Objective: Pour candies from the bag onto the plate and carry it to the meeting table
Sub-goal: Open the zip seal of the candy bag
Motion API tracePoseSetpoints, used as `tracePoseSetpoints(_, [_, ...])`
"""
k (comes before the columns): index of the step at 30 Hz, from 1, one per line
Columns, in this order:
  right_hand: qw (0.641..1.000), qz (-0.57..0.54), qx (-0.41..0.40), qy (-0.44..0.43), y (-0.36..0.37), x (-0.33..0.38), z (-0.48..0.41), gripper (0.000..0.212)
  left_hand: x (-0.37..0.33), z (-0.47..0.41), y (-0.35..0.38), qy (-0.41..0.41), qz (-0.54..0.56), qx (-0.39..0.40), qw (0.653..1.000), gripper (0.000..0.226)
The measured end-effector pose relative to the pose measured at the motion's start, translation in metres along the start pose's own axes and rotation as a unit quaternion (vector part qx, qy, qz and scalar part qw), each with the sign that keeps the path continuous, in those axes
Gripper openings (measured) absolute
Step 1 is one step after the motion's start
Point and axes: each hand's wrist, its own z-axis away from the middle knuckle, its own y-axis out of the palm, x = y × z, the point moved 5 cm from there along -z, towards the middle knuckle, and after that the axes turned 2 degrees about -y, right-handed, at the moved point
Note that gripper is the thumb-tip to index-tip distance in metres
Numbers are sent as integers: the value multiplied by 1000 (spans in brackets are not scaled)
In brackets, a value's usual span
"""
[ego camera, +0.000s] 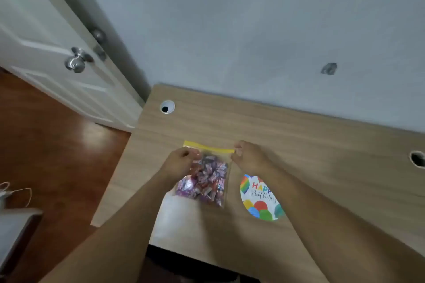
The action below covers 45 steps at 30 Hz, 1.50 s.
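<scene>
- The bag [204, 174] is lying flat on the desk [310, 145] — clear, yellow strip at its top, full of wrapped candies [207, 181].
- The left hand [179, 163] is pinching the bag's top left corner, fingers curled.
- The right hand [249, 157] is pinching the top right corner.
- The plate [259, 200] is sitting just right of the bag, partly under the right forearm.
</scene>
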Motion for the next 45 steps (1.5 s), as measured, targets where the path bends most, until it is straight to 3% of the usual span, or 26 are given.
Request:
tracePoseSetpoints(6, [999,-27,-2,33,29,-23,-55,49,26,-31,25,-37,44,-26,998,19])
tracePoseSetpoints(12, [999,-50,11,4,44,-18,-62,12,48,-43,30,-63,83,-63,993,25])
tracePoseSetpoints(19, [983,-120,4,-139,54,22,14,22,34,2,25,-78,180,-80,977,50])
tracePoseSetpoints(28, [969,-113,-22,-218,68,49,137,9,47,76,-4,-118,172,-35,977,23])
tracePoseSetpoints(31, [976,-113,-31,-183,79,47,169,15,56,103,-8,-120,176,16,977,8])
tracePoseSetpoints(39, [964,-243,-92,-57,98,60,232,33,73,162,-11,-39,117,100,987,20])
tracePoseSetpoints(45, [957,-272,-82,-58,106,83,265,57,75,186,-11,-35,100,142,984,36])
